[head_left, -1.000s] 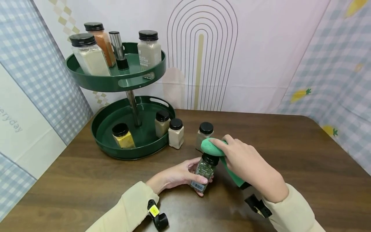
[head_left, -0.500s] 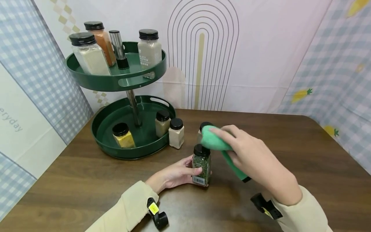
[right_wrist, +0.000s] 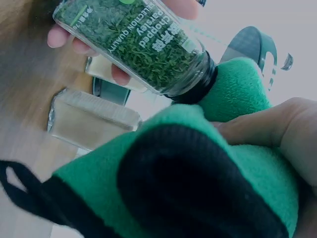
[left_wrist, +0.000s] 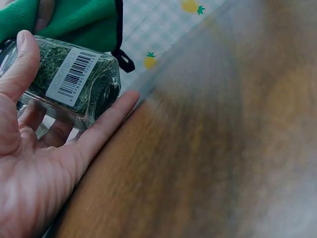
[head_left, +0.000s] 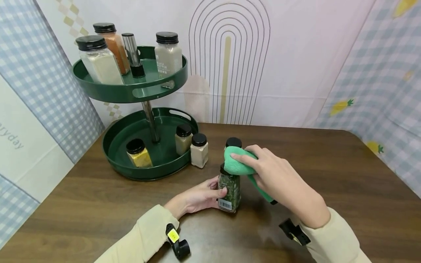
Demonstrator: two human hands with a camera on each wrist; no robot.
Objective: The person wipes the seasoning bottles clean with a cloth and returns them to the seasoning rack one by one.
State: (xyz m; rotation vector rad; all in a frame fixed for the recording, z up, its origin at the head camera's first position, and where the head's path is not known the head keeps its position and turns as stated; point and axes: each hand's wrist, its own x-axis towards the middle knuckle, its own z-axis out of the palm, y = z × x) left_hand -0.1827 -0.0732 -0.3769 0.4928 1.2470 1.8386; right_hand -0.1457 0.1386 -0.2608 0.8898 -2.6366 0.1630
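A glass jar of chopped parsley [head_left: 230, 191] with a black lid stands nearly upright in my left hand [head_left: 204, 195], thumb on the near side and fingers behind. Its barcode label [left_wrist: 74, 77] faces the left wrist camera, and the printed front [right_wrist: 141, 37] shows in the right wrist view. My right hand [head_left: 279, 177] grips a folded green cloth [head_left: 238, 160] with black edging and presses it on the jar's lid [right_wrist: 195, 82], covering much of it in the head view. Right behind the cloth is another black-lidded jar [head_left: 233, 141], mostly hidden.
A two-tier green rack [head_left: 129, 173] stands at the left. Its upper tray [head_left: 108, 93] bears several large jars; on the lower one are a yellow jar [head_left: 140, 157] and a greyish jar [head_left: 183, 140]. A pale jar [head_left: 199, 151] stands on the wooden table [head_left: 98, 215] against the rack.
The parsley jar has gone from tilted to nearly upright in my left hand. My right hand lifted the cloth slightly rightward, then brought it back down onto the lid.
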